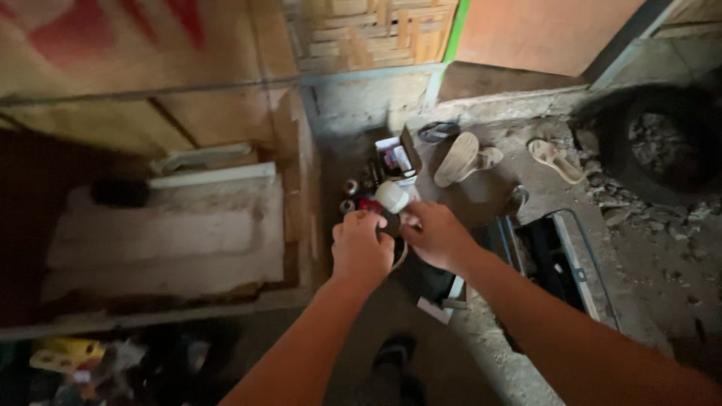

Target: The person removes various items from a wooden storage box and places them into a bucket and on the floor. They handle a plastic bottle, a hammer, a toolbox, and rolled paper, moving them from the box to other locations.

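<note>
Both my hands meet over the concrete floor in the middle of the head view. My left hand (359,245) is closed in a fist around a thin pale cable (401,256) that loops down between the hands. My right hand (432,233) grips the base of a white light bulb (392,196), which points up and away from me. The two hands almost touch each other.
An open small white box (396,158), small cans and a red item lie just beyond the hands. Pale sandals (460,158) and a slipper (555,159) lie further back, an old tyre (656,143) at right, an open dark toolbox (553,259) beside my right arm, a wooden crate (188,233) at left.
</note>
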